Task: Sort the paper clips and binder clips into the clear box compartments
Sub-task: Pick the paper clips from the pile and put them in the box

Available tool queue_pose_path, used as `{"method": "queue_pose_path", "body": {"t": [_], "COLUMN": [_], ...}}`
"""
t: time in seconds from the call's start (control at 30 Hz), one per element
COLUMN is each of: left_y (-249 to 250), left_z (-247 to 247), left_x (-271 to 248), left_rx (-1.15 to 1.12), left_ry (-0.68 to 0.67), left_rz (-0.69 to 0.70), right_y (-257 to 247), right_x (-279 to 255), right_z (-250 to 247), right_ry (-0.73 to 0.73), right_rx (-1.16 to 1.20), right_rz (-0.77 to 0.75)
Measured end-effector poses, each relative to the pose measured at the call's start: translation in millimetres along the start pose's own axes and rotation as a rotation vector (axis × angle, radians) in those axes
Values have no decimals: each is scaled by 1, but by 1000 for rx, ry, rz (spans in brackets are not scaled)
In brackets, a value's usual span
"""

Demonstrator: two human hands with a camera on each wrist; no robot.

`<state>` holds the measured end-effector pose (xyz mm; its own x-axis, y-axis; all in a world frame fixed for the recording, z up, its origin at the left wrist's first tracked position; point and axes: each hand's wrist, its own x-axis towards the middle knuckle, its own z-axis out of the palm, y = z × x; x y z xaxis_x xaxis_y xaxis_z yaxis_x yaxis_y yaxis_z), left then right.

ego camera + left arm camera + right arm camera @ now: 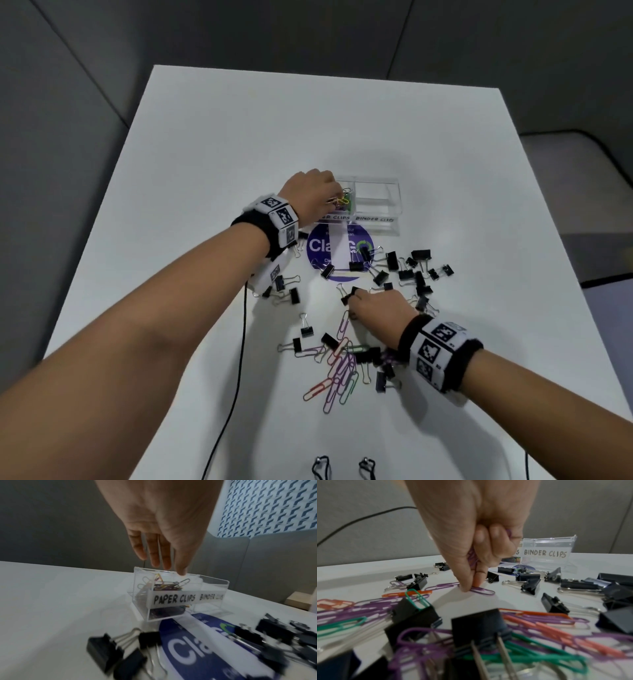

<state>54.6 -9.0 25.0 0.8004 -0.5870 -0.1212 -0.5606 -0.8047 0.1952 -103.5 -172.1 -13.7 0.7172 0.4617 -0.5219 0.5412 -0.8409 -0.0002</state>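
A thin purple wire paper clip, light and slippy-looking, was pinched mid-desk by the right hand; left hand was held released over the clear plastic box.

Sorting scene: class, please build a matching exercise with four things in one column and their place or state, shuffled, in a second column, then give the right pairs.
Column one:
1. left hand
2. right hand
3. binder clips compartment
4. round purple sticker

Column two:
A. pinching a purple paper clip on the table
B. holds no clips yet
C. fingers straight over the paper clips compartment
D. flat on the table, in front of the clear box

Pairs: 1-C, 2-A, 3-B, 4-D
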Motion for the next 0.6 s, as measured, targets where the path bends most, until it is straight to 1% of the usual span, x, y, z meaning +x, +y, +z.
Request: {"method": "queue_pose_path", "body": {"t": [0.03, 0.07, 0.13, 0.2, 0.27, 0.37, 0.47, 0.53, 0.6], "left_y": [4, 9, 21, 36, 52, 72, 81, 83, 84], "left_z": [1, 3, 13, 26, 38, 51, 60, 64, 68], "left_x": [-10, -21, -47, -73, -96, -120, -134, -140, -145], "left_rx": [-24, -51, -73, -28, 43, 127, 213, 225, 191], "left_ry": [16, -4, -136, -294, -393, -462, -540, -549, -525], "left_rz": [14, 26, 52, 85, 106, 121, 85, 66, 39], "right_y": [0, -1, -1, -4, -8, -12, -14, -14, -14], "right_x": [-1, -1, -2, -3, -4, -6, -11, -13, -14], "right_z": [1, 2, 3, 1, 0, -3, 1, 4, 5], "right_ry": [8, 6, 11, 9, 5, 17, 50, 61, 53], "right_rx": [27, 30, 35, 31, 24, 56, 103, 139, 185], "right_rz": [1, 8, 28, 48, 71, 121, 166, 193, 224]}}
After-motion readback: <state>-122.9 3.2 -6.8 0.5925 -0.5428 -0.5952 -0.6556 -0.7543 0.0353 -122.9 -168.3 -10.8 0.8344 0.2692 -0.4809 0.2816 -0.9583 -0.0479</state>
